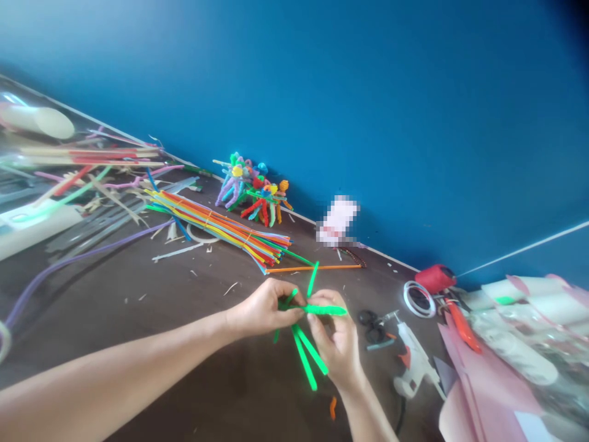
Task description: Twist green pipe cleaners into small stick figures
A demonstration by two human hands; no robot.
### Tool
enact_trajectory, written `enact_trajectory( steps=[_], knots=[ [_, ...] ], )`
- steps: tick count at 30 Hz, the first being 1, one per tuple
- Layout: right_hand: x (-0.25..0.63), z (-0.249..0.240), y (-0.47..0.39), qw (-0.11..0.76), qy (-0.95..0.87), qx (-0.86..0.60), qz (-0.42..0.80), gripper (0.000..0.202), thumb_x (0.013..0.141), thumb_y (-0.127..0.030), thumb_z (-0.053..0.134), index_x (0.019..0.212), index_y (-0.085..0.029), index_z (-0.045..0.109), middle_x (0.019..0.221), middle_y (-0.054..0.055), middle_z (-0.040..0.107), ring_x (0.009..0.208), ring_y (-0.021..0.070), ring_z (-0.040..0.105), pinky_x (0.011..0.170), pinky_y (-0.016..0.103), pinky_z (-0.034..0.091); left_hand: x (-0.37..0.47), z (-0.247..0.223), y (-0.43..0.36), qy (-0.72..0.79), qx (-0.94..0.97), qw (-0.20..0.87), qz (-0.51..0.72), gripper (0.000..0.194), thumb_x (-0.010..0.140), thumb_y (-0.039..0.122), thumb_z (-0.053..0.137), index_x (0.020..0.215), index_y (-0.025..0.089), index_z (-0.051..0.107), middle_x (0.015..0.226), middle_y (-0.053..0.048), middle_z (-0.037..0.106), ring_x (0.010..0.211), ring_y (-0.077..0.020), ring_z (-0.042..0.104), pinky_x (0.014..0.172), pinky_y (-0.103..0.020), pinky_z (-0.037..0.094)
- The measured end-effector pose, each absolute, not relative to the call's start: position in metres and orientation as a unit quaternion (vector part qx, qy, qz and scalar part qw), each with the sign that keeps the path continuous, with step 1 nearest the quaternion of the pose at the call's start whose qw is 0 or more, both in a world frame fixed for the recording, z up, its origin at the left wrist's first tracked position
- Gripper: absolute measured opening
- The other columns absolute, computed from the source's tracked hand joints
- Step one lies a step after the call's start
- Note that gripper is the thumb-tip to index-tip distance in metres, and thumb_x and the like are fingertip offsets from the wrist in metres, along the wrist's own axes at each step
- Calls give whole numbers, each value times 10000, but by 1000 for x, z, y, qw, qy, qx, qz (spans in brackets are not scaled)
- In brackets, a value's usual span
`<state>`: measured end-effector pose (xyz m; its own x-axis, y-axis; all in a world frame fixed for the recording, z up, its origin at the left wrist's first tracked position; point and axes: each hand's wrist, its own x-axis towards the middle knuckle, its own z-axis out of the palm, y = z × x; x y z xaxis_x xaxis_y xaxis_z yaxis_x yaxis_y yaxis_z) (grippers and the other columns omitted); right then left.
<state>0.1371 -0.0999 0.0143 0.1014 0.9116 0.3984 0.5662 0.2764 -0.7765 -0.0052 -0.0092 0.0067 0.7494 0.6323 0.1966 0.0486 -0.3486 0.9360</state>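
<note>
Closest to the camera, two bare forearms (115, 377) can be seen reaching over a dark counter (197, 399). As for containers, what looks like clear plastic packaging (565, 344) is piled at the far right, but it's too blurred for the contents to be made out. Pink sheets (483, 374) are laid just beside it.

So, the green pipe-cleaner piece (326, 310): it's held up between both hands, in front of the banded pipe-cleaner bundle (221, 226). Its thick part is pointed right, long axis pretty much level across the view. One strand is angled up, and two longer ones are splayed down and to the right.

It's being pinched near the middle by the left hand's (269, 307) thumb and fingers, and the right hand's (338, 341) fingers are closed on it just beside that. A white glue gun (418, 359) and black-handled scissors (375, 325) are parked to the right.
</note>
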Motion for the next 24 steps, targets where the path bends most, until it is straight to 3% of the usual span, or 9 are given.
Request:
enact_trajectory(
  steps=[4, 11, 19, 24],
  knots=[
    [138, 13, -100, 463, -651, -573, 183, 126, 809, -201, 475, 897, -181, 564, 974, 85, 572, 895, 189, 547, 752, 300, 444, -4, 6, -13, 224, 812, 434, 319, 97, 689, 193, 538, 687, 126, 607, 601, 5, 582, 551, -83, 508, 552, -175, 390],
    [136, 12, -101, 448, -641, -598, 175, 93, 817, -214, 464, 782, -167, 536, 746, 34, 588, 726, 153, 557, 687, 249, 430, -4, 1, -14, 224, 852, 327, 342, 86, 717, 210, 536, 678, 154, 588, 625, -4, 591, 587, -97, 537, 567, -182, 386],
    [133, 14, -97, 437, -550, -649, 293, 286, 799, -325, 470, 575, -149, 492, 537, -15, 452, 510, 103, 434, 486, 208, 361, -3, 1, -11, 237, 839, 365, 328, 129, 720, 183, 524, 786, 169, 634, 739, -15, 642, 695, -116, 584, 648, -193, 410],
    [135, 11, -96, 451, -520, -621, 375, 193, 747, -310, 541, 675, -132, 540, 545, -27, 442, 508, 89, 401, 477, 197, 345, -1, 0, -6, 284, 810, 435, 271, 151, 721, 244, 534, 773, 168, 653, 690, 5, 647, 645, -115, 583, 603, -184, 411]
  ],
)
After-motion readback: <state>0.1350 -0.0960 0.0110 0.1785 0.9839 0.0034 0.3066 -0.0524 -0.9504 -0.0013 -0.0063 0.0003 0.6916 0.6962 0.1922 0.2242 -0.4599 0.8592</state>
